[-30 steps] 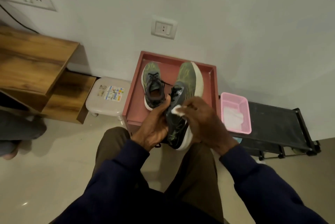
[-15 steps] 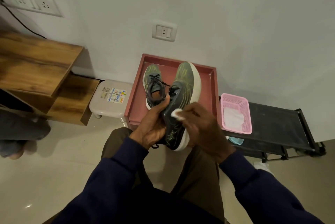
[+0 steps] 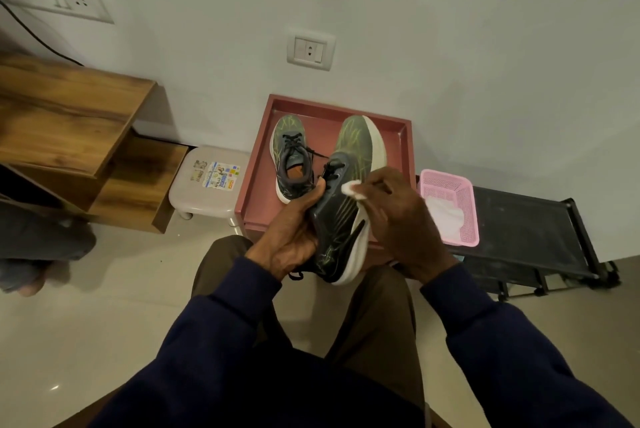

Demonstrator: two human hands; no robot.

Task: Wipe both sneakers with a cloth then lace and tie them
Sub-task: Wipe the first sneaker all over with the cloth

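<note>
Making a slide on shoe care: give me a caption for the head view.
Left hand holds a dark green-streaked sneaker while the right hand presses a small white cloth against its side.

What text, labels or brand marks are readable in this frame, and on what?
Sticker on the small beige stool: printed words present, too blurred to read reliably.
Second smaller sticker beside it: pictures only as far as can be told; nothing legible.
Held sneaker, sneaker on the red tray, pink basket, wall sockets: no readable text.
</note>
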